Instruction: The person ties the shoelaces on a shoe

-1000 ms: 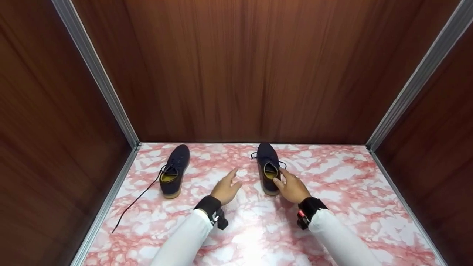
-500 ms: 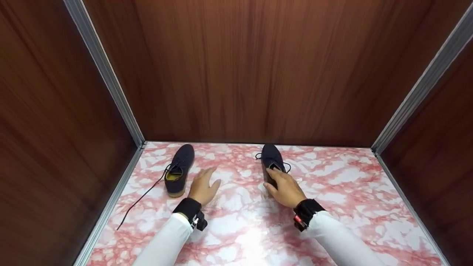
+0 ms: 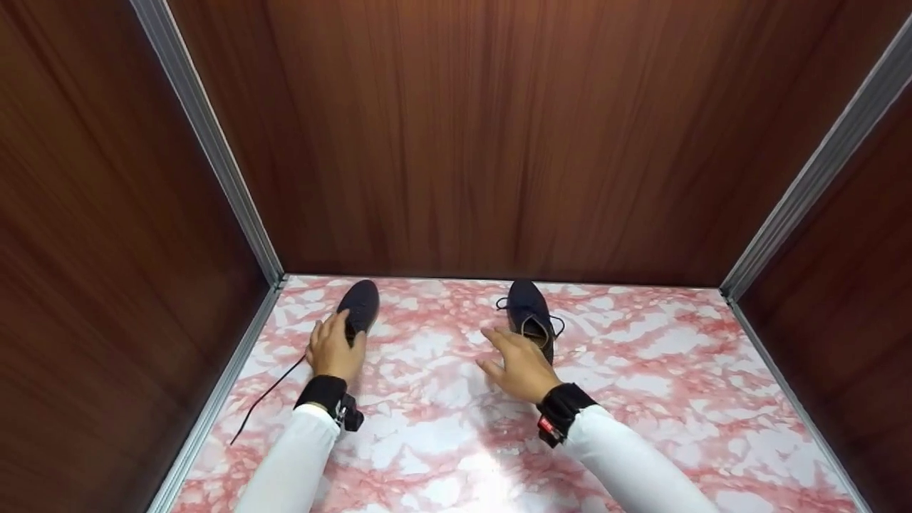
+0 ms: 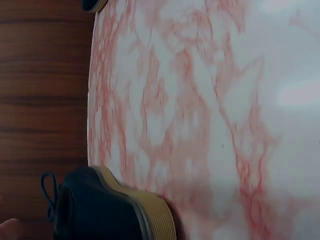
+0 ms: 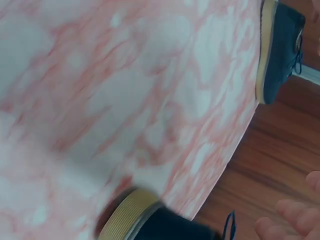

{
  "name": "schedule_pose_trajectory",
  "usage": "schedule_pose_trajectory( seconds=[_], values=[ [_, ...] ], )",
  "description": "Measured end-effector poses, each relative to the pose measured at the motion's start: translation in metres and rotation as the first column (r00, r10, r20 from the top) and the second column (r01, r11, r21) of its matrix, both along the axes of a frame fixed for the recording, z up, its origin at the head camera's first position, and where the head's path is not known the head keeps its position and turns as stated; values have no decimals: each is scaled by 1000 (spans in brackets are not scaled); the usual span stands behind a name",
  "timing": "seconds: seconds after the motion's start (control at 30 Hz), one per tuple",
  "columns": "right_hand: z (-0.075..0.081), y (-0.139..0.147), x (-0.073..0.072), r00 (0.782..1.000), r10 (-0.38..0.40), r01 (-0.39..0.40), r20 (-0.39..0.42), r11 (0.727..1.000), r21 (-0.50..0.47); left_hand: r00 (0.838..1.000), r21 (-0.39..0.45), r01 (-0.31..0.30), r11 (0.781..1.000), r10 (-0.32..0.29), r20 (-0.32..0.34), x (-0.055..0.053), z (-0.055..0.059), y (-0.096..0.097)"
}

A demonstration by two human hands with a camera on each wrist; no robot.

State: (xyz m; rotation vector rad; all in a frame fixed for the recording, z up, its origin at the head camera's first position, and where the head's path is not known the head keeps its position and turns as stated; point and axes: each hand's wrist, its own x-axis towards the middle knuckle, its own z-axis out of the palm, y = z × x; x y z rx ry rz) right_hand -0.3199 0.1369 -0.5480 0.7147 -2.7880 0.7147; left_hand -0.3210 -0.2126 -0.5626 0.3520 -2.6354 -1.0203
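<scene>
Two dark navy lace-up shoes stand on the marbled surface in the head view, toes toward the back wall. My left hand [image 3: 335,353] is over the rear half of the left shoe [image 3: 362,299], hiding its opening; the fingers are spread and loosely bent. From that shoe a long loose lace [image 3: 267,395] trails to the lower left. Just behind and left of the right shoe [image 3: 526,296] hovers my right hand [image 3: 524,367], fingers extended and holding nothing. The right shoe's lace is tied in a bow. Fingers [image 5: 295,220] show apart from the shoe in the right wrist view.
A red-and-white marbled surface [image 3: 434,427] lies beneath both shoes. Brown wood-grain panels [image 3: 456,142] enclose it at the back and sides, with grey metal corner posts [image 3: 221,149]. The shoe toes come close to the back panel.
My left hand has moved left from the middle onto the left shoe. My right hand has reached over the right shoe's opening, then shifted left and back off it. Both shoes stay in place.
</scene>
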Motion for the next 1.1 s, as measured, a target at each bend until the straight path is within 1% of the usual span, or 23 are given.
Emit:
schedule_pose_trajectory(
  seconds=[0.1, 0.17, 0.2, 0.27, 0.37, 0.43, 0.6, 0.7, 0.8, 0.87, 0.97, 1.07, 1.1],
  values=[
    [0, -12, 3, 1000, 8, -8, 11, 1000, -25, 1000, 1, -20, 1000, 20, 23, -4, -1, -15],
    [-1, -20, 4, 1000, 24, -24, 12, 999, -43, 999, 16, -28, 999, 27, 42, -6, -3, -25],
    [-1, -24, 4, 999, 33, -32, 17, 998, -51, 998, 23, -31, 999, 30, 57, -7, -4, -29],
    [-3, -32, 5, 999, 48, -46, 23, 997, -56, 994, 38, -32, 999, 28, 105, -9, -7, -36],
    [-6, -41, 6, 997, 57, -54, 51, 997, -55, 981, 60, -32, 998, 19, 192, -11, -11, -43],
    [-7, -47, 6, 995, 63, -59, 71, 996, -61, 973, 74, -30, 997, 12, 230, -12, -12, -46],
    [-8, -61, 6, 984, 81, -64, 160, 992, -110, 958, 117, -46, 992, 10, 287, -14, -12, -50],
    [-11, -72, 7, 975, 85, -57, 204, 989, -140, 946, 131, -69, 989, 23, 325, -12, -9, -54],
    [-15, -84, 7, 965, 88, -49, 246, 986, -160, 936, 126, -94, 988, 45, 348, -9, -5, -56],
    [-18, -91, 7, 955, 91, -40, 281, 983, -181, 937, 110, -103, 988, 59, 345, -8, -3, -57],
    [-23, -98, 6, 936, 86, -16, 340, 979, -203, 941, 101, -102, 990, 63, 332, -10, -6, -56],
    [-27, -104, 5, 926, 83, 0, 368, 976, -219, 945, 173, -89, 981, 28, 326, -13, -13, -54],
    [-28, -106, 5, 924, 83, 3, 372, 974, -225, 945, 208, -90, 974, 18, 327, -13, -15, -53]
  ],
)
